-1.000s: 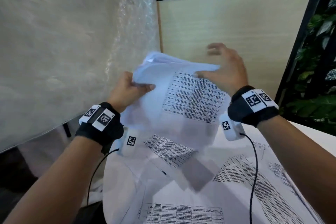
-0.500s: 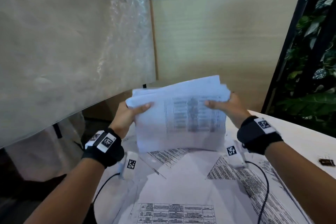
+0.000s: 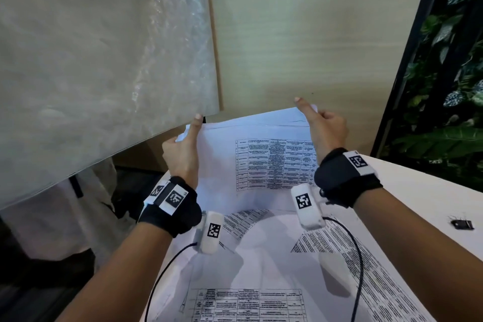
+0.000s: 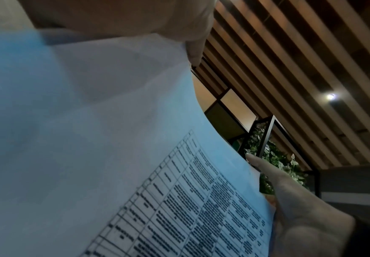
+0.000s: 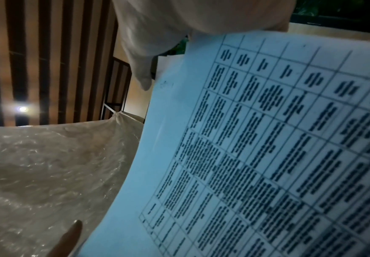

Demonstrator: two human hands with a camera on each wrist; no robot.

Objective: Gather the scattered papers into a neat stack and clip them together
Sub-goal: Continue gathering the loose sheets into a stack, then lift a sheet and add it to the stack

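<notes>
A stack of printed papers [image 3: 251, 159] stands upright on its bottom edge over the table, table-print side facing me. My left hand [image 3: 183, 149] holds its left edge, thumb straight up along the edge, fingers behind. My right hand [image 3: 326, 131] holds the right edge with one finger pointing up past the top corner. The sheets at the top edge are slightly uneven. The left wrist view shows the stack [image 4: 91, 139] close up; the right wrist view shows its printed face [image 5: 267, 139]. A black binder clip [image 3: 462, 224] lies on the table to the right.
Several loose printed sheets [image 3: 261, 269] lie overlapping on the white table [image 3: 418, 191] below the stack. A plastic-wrapped panel [image 3: 104, 60] hangs close on the left, a wooden partition [image 3: 313, 47] stands behind, and leafy plants [image 3: 449, 86] fill the right.
The stack came down from a loose, raised hold to standing squarely between both hands. My hands slid out to its side edges and the thumbs straightened.
</notes>
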